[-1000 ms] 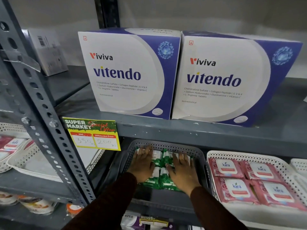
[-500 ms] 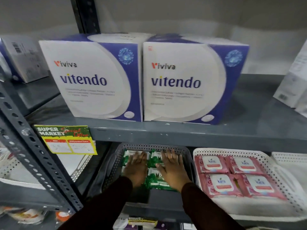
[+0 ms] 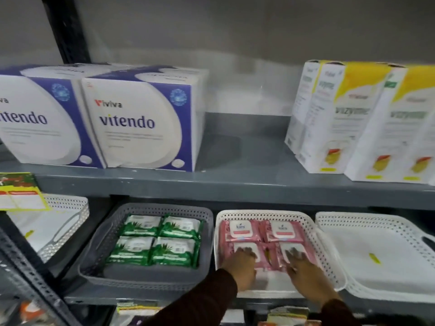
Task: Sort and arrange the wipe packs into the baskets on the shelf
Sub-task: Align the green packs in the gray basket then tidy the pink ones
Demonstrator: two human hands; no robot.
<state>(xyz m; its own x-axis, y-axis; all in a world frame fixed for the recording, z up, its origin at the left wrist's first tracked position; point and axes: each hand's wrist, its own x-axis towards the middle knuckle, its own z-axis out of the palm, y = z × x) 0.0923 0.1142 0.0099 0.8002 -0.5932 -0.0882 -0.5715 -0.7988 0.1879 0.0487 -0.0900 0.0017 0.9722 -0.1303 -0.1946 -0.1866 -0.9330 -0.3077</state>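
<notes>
Head view: pink wipe packs lie in a two-by-two block inside the white basket on the lower shelf. The left hand rests flat, fingers extended, on the front left pink pack. The right hand rests flat and spread on the front right pink pack. Neither hand grips anything. Green wipe packs fill the grey basket just beside it, to the left, in the same arrangement. Another white basket sits to the right.

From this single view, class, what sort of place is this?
Probably a pharmacy or supermarket aisle: Vitendo supplement boxes on steel shelving, a price tag, and baskets of green wipe packs and pink Kara wipe packs.
</notes>
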